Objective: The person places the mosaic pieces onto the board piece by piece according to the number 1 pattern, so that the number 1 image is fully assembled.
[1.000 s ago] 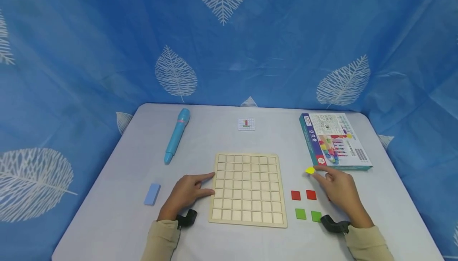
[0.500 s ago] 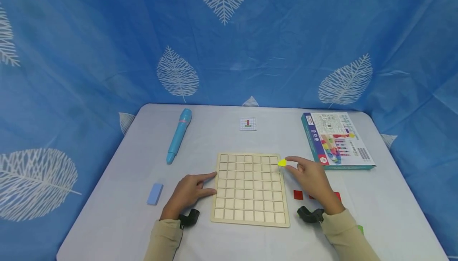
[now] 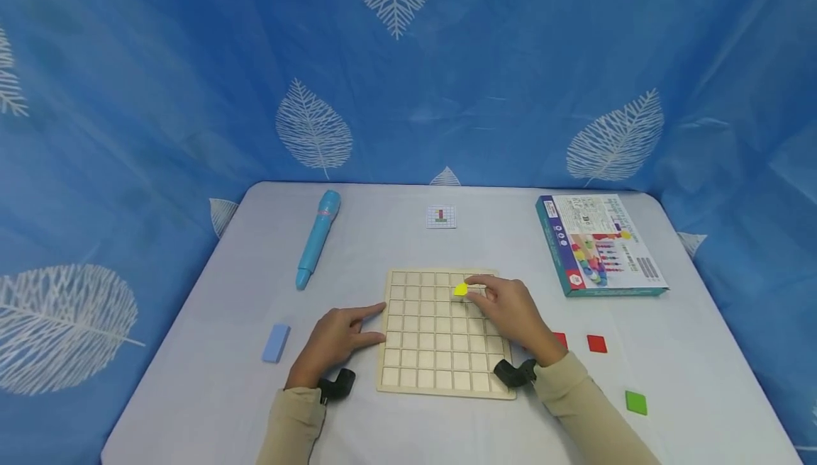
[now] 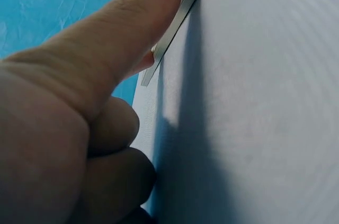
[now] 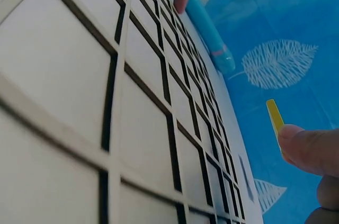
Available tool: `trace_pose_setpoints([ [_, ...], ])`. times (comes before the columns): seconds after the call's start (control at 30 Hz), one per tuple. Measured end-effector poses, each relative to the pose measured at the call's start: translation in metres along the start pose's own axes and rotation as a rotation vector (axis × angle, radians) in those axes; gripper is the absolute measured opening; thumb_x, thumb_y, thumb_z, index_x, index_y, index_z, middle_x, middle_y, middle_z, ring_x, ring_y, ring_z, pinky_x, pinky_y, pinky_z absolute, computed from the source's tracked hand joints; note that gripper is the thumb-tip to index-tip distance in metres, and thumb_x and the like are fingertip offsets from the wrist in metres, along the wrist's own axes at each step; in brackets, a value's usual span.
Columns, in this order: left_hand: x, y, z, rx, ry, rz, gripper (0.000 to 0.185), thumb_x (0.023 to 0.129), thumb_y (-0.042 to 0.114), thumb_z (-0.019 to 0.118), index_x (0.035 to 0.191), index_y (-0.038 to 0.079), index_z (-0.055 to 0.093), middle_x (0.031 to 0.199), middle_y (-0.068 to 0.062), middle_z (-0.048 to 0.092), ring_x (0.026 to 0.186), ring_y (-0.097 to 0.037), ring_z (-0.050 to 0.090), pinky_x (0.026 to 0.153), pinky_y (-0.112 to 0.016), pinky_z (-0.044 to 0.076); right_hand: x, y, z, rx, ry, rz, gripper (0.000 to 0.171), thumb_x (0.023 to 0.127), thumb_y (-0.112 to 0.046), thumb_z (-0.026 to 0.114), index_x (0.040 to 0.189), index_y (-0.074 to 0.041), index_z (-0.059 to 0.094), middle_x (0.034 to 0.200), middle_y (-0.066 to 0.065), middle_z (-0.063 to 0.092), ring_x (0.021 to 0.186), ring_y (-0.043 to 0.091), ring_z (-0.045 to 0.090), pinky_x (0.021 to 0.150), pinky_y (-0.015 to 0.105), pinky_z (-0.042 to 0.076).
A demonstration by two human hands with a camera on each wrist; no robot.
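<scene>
Yellow tile (image 3: 460,289) pinched at fingertips of right hand (image 3: 510,316), over upper rows of wooden grid board (image 3: 421,351). Left hand (image 3: 335,343) relaxed, fingertips touching board's left edge, holding nothing.

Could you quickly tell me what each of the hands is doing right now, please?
Left hand: open, holding nothing, fingers straight against the left edge of the wooden grid board.
Right hand: pinching a yellow tile over the board.

The scene was viewed from above and behind by the head camera, angled down at the tabletop (image 3: 396,231). The wooden grid board (image 3: 440,330) was seen at grazing closeness from the right wrist, its edge from the left wrist; the board was shared by all three views.
</scene>
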State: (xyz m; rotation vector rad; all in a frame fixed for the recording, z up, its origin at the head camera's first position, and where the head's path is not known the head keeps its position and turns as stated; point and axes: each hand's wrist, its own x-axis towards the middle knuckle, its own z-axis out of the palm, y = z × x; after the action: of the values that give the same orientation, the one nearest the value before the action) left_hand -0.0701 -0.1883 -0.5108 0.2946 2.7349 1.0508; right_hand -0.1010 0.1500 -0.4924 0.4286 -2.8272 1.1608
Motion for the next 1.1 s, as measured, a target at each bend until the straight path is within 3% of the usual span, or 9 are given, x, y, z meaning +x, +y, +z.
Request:
trace_pose_setpoints([
  [0.8, 0.004, -0.005, 0.002, -0.013, -0.036, -0.025, 0.062, 0.081, 0.049, 0.083, 0.137, 0.028, 0.068, 0.056, 0.008, 0.04, 0.051, -0.008, 0.031, 0.05, -0.024, 0.028, 0.023, -0.007, 0.048, 0.107, -0.07, 0.009, 0.024, 0.095, -0.026, 0.076, 0.117, -0.017, 0.077, 0.05, -0.009, 0.04, 0.043, 0.006, 0.03, 0.044, 0.025, 0.028],
  [1.1, 0.005, -0.005, 0.001, -0.002, -0.033, -0.021, 0.062, 0.081, 0.049, 0.083, 0.138, 0.028, 0.068, 0.056, 0.009, 0.04, 0.051, -0.007, 0.031, 0.049, -0.024, 0.029, 0.027, -0.01, 0.06, 0.015, -0.037, -0.02, 0.024, 0.094, -0.029, 0.076, 0.116, -0.019, 0.078, 0.052, -0.013, 0.036, 0.046, 0.003, 0.027, 0.047, 0.025, 0.026],
])
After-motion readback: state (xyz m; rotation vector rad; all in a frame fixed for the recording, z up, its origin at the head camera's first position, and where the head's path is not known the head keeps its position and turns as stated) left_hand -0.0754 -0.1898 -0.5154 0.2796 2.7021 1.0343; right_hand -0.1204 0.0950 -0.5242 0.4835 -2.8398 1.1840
